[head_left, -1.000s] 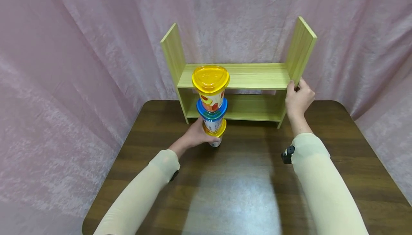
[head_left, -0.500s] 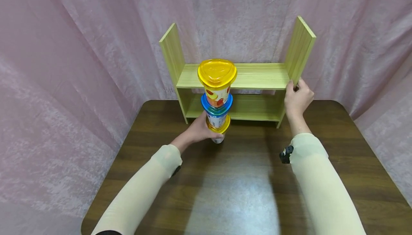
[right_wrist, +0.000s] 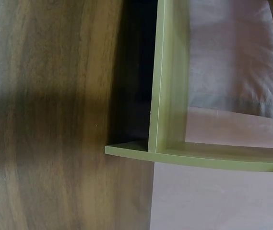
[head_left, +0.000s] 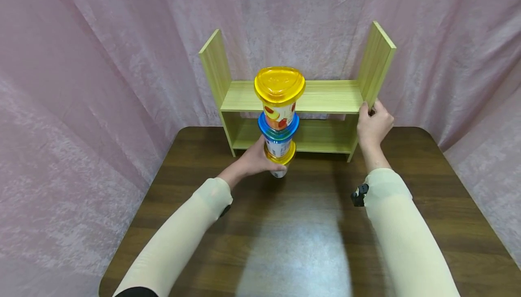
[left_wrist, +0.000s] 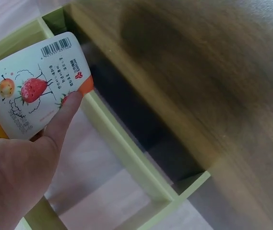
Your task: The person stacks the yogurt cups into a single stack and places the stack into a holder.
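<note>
Above the table (head_left: 285, 242), the left hand (head_left: 254, 161) is gripping the cup stack (head_left: 279, 120); the right hand (head_left: 373, 125) is pinching the shelf (head_left: 325, 96) side.

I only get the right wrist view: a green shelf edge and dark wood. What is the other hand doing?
Observer: The left hand grips the bottom cup of a stack of three lidded cups, in front of the shelf unit.
Visitor: Do the cups have pictures?
Observer: Yes, the left wrist view shows the bottom cup printed with strawberries and a barcode.
Visitor: And the hand on my side?
Observer: The right hand holds the front edge of the shelf unit's right side panel.
</note>
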